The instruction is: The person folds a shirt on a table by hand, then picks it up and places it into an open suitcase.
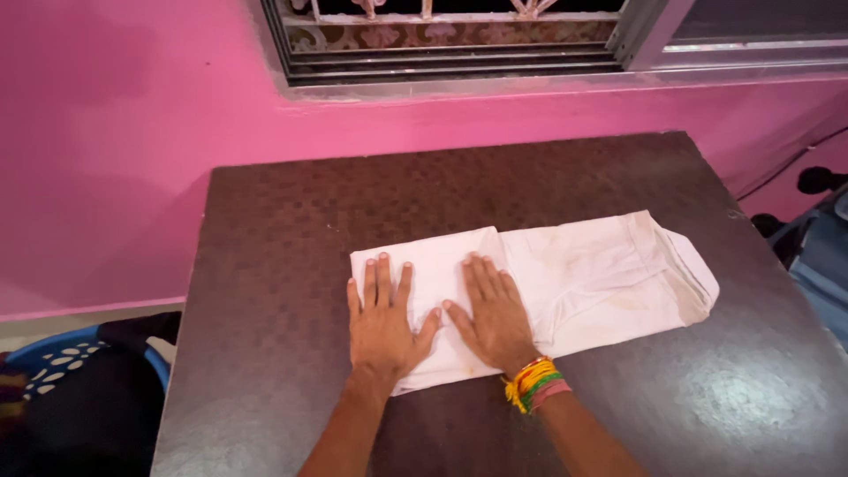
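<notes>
Head view: both hands flat on folded white garment (530,283), mid-counter (265,265).
Left hand (382,320) and right hand (493,314) press down, fingers spread, gripping nothing. Risk: uneven pressure could shift folded layers, skewing edges.

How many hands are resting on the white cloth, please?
2. The left hand lies flat on the cloth's folded left end; the right hand, with bright bangles at the wrist, lies flat beside it, thumbs nearly touching.
</notes>
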